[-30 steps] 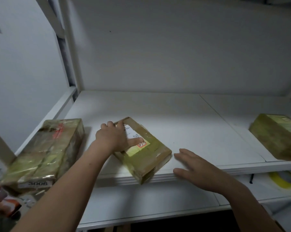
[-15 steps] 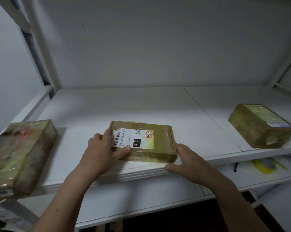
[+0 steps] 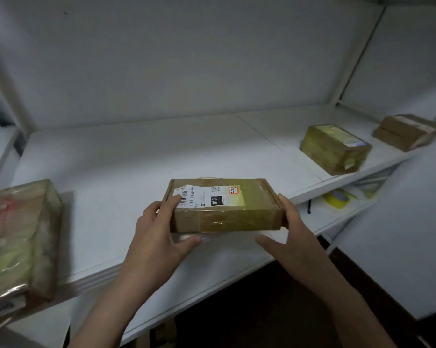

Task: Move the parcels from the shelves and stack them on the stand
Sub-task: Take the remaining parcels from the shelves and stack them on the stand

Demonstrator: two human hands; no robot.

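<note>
Now holding the flat parcel (image 3: 227,205) level and label side up, just over the front edge of the upper shelf (image 3: 136,159); not managing to tell whether its underside is touching the board. Grasping its left end with the left hand (image 3: 159,234), curling the fingers up over the top edge onto the barcode corner of the white label (image 3: 206,195) and reaching the thumb in under the near face. Grasping its right end with the right hand (image 3: 292,237), laying the fingers up along the end wall and stretching the thumb below the near face. Reading a black patch marked 010 on that label, and a small red-bordered sticker at its right end. Catching a glint of clear tape across the near face.

Seeing, well apart to the left of the flat parcel on the same shelf, a bulky tape-wrapped parcel (image 3: 18,237) reaching to the front edge. Seeing, well apart to the right of the flat parcel and farther back, a thicker brown parcel (image 3: 334,149) carrying a label on top. Making out, farther right again, another brown parcel (image 3: 407,131), somewhat blurred. Spotting, below and to the right of the flat parcel, a yellow tape roll (image 3: 337,198) lying on the lower shelf (image 3: 211,262).
</note>
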